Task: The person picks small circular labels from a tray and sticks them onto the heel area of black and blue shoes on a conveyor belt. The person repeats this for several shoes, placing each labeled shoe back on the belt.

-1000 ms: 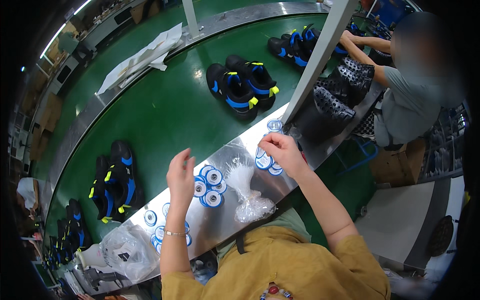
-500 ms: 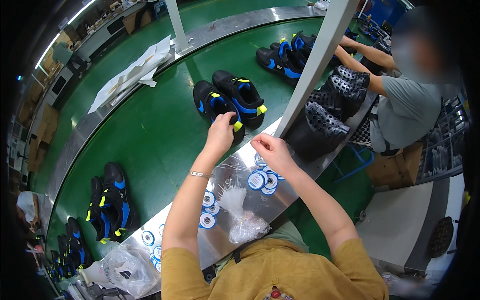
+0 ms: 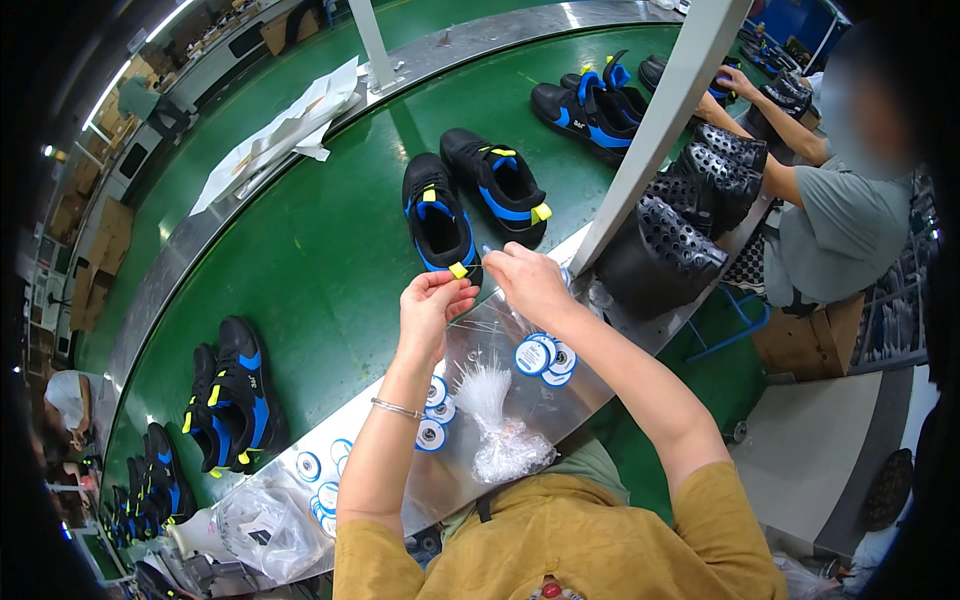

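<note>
A pair of black sneakers with blue and yellow trim stands on the green surface: the left shoe [image 3: 438, 225] and the right shoe [image 3: 500, 190]. My left hand [image 3: 432, 310] pinches the yellow heel tab [image 3: 458, 270] of the left shoe. Right beside the tab, my right hand [image 3: 528, 285] is closed on a thin clear plastic strand, partly hidden by the fingers. On the metal ledge [image 3: 470, 345] in front of me lies a bundle of clear plastic strands [image 3: 484, 392], its lower end in a clear bag [image 3: 510, 455]. Round blue-and-white tags [image 3: 535, 357] lie on either side.
To the right a grey post [image 3: 655, 130] rises by black perforated pieces [image 3: 680, 235], with a seated co-worker [image 3: 840, 220] beyond. More sneakers [image 3: 240, 390] stand at left, near a plastic bag [image 3: 265, 535]. White paper [image 3: 275, 135] lies along the far rim.
My left hand has drawn back slightly, bringing the heel tab toward me. My right hand has moved up and left to meet it. The view has shifted a little.
</note>
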`<state>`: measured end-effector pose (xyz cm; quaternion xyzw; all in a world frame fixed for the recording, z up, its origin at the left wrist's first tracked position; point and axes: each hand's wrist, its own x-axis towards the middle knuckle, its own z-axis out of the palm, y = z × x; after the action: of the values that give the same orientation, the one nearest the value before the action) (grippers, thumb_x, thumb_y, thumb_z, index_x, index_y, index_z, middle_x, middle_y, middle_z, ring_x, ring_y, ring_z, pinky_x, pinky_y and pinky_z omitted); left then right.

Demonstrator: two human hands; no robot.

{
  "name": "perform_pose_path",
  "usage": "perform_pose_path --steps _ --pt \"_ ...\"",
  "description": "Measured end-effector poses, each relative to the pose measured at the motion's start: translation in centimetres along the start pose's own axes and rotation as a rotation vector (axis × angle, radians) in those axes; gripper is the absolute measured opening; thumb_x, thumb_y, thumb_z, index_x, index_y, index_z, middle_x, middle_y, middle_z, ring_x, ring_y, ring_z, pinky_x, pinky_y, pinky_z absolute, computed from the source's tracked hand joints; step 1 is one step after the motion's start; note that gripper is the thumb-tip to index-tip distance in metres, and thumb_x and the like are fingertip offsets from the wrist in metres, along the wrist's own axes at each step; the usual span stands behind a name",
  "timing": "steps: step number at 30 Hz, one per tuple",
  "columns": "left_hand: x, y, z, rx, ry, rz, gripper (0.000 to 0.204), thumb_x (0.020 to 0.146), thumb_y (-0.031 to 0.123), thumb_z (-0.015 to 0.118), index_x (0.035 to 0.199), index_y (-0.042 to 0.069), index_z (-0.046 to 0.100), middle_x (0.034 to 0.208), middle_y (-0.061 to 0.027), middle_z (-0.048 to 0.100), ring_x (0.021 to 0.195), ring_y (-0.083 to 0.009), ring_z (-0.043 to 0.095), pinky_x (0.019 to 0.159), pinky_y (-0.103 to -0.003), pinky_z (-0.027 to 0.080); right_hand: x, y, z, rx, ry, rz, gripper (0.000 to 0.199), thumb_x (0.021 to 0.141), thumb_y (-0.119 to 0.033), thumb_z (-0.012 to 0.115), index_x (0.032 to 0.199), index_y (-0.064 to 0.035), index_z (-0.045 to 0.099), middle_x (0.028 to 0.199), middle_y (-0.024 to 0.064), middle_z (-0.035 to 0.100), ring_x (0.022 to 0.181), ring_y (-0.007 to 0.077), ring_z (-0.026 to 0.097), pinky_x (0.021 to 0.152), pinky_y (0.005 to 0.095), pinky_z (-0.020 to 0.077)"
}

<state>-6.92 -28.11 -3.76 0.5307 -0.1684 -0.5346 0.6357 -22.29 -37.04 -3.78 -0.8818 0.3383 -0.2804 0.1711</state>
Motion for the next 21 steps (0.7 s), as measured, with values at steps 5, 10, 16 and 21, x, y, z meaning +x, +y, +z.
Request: perform_pose_path --steps 5,10,16,21 --pt "0.2 -0.3 -0.5 -0.046 -0.006 -0.004 0.017 0.093 0.003 0.060 0.107 -0.006 0.055 0.097 -0.0172 0.067 0.084 -0.0228 0.069 0.073 -0.029 0.058 0.2 -0.6 -0.5 0.002 -0.017 -0.061 0.008 0.089 -0.017 0.063 0.093 -0.0118 0.066 0.080 0.0090 0.056 0.073 0.0318 0.062 0.062 0.0433 0.0493" --pt "0.2 -0.4 -1.0 -0.117 -0.036 -0.033 0.016 0.094 0.004 0.060 0.107 -0.006 0.057 0.094 -0.0152 0.067 0.080 -0.0208 0.068 0.071 -0.028 0.058 1.0 -0.8 -0.1 -0.028 -0.061 -0.134 0.007 0.086 -0.015 0.061 0.090 -0.0113 0.065 0.079 0.0091 0.057 0.073 0.0310 0.063 0.061 0.0423 0.0505" --pt "0.4 -0.8 -1.7 -0.110 -0.001 -0.025 0.010 0.094 0.007 0.061 0.100 -0.001 0.058 0.086 -0.0095 0.065 0.072 -0.0150 0.064 0.062 -0.025 0.053 1.8 -2.3 -0.2 -0.058 -0.211 -0.113 0.009 0.086 -0.015 0.058 0.092 -0.0082 0.061 0.083 0.0130 0.062 0.079 0.0344 0.065 0.064 0.0453 0.0520" --pt "-0.2 -0.6 -2.2 -0.130 0.076 0.009 0.010 0.093 0.010 0.064 0.096 0.002 0.059 0.084 -0.0079 0.065 0.070 -0.0132 0.063 0.059 -0.023 0.050 1.3 -2.2 0.7 0.241 -0.101 -0.001 0.016 0.092 -0.013 0.052 0.106 -0.0052 0.056 0.098 0.0198 0.066 0.089 0.0392 0.065 0.074 0.0477 0.0518"
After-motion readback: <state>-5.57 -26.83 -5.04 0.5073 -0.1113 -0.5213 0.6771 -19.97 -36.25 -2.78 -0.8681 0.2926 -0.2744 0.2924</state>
